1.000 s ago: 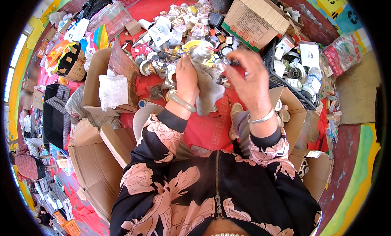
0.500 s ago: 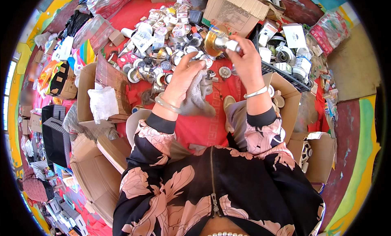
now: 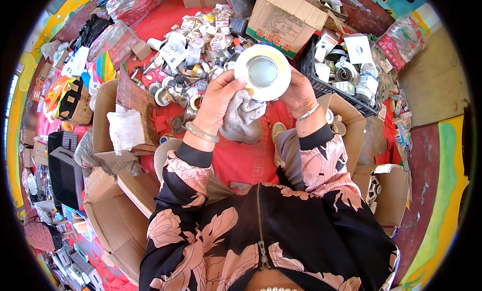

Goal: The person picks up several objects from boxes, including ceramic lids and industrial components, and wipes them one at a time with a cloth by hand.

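Note:
In front of me I hold a round ceiling downlight (image 3: 262,71), its white rim and frosted round face turned up toward me. My right hand (image 3: 299,96) grips it from the right, with most of the fingers hidden behind the rim. At the light's left edge, my left hand (image 3: 219,96) is closed, its thumb on the rim. A grey cloth (image 3: 243,115) is held in that same hand and hangs down beneath the light.
Beyond my hands lies a heap of lamps and small boxes (image 3: 201,65) on red sheeting. A black crate of lights (image 3: 346,96) and a cardboard box (image 3: 281,25) stand far right. Open cartons flank me, one at left (image 3: 103,107), another at right (image 3: 354,125).
The light has turned from its side to face me and moved down and left. My left hand, earlier apart from it with the cloth, now touches its rim.

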The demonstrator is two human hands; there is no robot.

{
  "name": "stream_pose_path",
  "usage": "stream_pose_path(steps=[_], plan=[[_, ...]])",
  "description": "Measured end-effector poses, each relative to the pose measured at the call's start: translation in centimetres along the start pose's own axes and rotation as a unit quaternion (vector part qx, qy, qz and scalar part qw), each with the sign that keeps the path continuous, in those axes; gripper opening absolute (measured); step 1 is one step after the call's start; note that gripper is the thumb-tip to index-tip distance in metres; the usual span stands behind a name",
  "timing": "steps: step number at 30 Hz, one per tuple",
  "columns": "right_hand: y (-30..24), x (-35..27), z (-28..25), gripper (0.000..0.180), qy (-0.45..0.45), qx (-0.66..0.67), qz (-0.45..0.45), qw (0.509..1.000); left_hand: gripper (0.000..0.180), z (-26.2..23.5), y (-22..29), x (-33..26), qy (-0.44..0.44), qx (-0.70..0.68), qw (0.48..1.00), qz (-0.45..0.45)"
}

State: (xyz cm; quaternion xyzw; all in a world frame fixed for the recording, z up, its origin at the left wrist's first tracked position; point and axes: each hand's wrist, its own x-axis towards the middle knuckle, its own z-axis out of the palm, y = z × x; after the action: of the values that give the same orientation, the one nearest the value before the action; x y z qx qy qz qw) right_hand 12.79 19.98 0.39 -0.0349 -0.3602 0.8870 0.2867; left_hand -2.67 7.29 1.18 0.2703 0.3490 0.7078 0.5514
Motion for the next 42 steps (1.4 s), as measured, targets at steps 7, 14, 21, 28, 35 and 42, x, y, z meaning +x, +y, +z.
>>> stream_pose_path(steps=[7,14,21,28,35,42], plan=[[-1.1,-1.1,1.3,0.025,0.197,-0.244,-0.072,0.947,0.018,-2.1,-1.3,0.8,0.030,0.120,0.992,0.031],[-1.9,-4.0,0.3,0.010,0.249,-0.342,-0.073,0.903,0.019,-0.1,-2.2,0.6,0.024,0.254,0.966,0.024],[-11.9,-16.8,-6.1,0.015,0.415,-0.398,-0.164,0.801,0.022,-1.3,-1.7,0.6,0.055,0.181,0.982,-0.010],[-12.9,-33.2,-15.2,0.022,0.590,-0.425,-0.080,0.682,0.022,-1.2,-4.0,1.6,0.044,0.196,0.978,-0.052],[-7.9,-38.7,-21.0,0.031,0.641,-0.459,0.085,0.609,0.024,-1.7,-6.1,2.3,0.060,0.231,0.967,-0.092],[-5.1,-39.6,-27.1,0.034,0.694,-0.568,0.085,0.434,0.025,-3.8,-7.6,2.8,0.076,0.267,0.954,-0.118]])
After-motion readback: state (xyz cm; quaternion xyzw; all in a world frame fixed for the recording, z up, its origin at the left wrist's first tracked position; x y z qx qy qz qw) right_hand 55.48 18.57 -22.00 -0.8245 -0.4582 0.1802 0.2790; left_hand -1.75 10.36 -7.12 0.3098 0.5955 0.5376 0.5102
